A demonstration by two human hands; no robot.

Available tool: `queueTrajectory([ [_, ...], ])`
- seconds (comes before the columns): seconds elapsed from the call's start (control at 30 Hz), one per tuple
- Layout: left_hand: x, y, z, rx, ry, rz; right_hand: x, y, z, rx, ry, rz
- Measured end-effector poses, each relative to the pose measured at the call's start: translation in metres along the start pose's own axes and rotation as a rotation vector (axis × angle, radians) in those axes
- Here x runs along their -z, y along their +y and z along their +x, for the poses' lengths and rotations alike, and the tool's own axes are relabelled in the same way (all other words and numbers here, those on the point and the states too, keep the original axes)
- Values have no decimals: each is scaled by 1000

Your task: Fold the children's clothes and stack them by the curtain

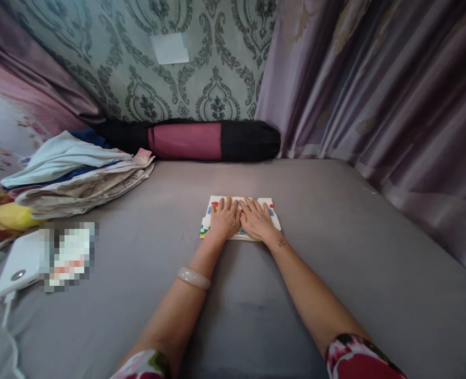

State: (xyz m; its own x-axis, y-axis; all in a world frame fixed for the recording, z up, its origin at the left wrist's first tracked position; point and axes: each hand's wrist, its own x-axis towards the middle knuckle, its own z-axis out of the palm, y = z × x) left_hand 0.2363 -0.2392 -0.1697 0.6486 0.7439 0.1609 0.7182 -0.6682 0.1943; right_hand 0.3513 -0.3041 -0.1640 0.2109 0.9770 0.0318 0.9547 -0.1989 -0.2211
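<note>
On the grey bed sheet (185,197) lies a flat white piece with colourful dots and patches (270,204), perhaps a paper packet or a booklet; I cannot tell which. My left hand (225,220) rests flat on its left half, fingers stretched away from me. Flat on the right half is my right hand (255,218), fingers spread, its thumb side close against the left hand. Both palms cover most of the printed middle. A small white tab (206,223) shows at the left edge. A pale bangle (194,278) circles my left wrist.
Folded clothes (86,179) are piled at the left, near a yellow thing (13,216). A white power bank (21,263) with cables lies at the lower left. A black and maroon roll (185,141) lies along the patterned wall; purple curtains (335,79) hang on the right.
</note>
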Motion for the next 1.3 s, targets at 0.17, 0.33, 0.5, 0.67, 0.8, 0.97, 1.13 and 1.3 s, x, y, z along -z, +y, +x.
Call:
queueTrajectory([
  [0.17,0,-8,6,-24,91,-3,1,-3,3,48,64,-9],
  [0.33,-9,-14,8,-45,10,-22,-6,-3,6,77,15,3],
  [0.5,-11,-15,9,-36,-16,-16,-7,-3,7,69,20,5],
  [0.67,-4,-14,7,-18,-19,-14,-4,-1,6,57,24,-2],
  [0.8,-3,-17,2,68,70,22,-3,0,3,-6,100,-22],
  [0.97,-5,-19,0,130,-32,31,-8,0,2,-26,55,-62],
  [1.13,-9,-19,0,136,-28,89,-11,-2,2,-38,70,-88],
  [1.3,-8,-20,0,131,-15,80,-8,-3,1,-40,63,-63],
])
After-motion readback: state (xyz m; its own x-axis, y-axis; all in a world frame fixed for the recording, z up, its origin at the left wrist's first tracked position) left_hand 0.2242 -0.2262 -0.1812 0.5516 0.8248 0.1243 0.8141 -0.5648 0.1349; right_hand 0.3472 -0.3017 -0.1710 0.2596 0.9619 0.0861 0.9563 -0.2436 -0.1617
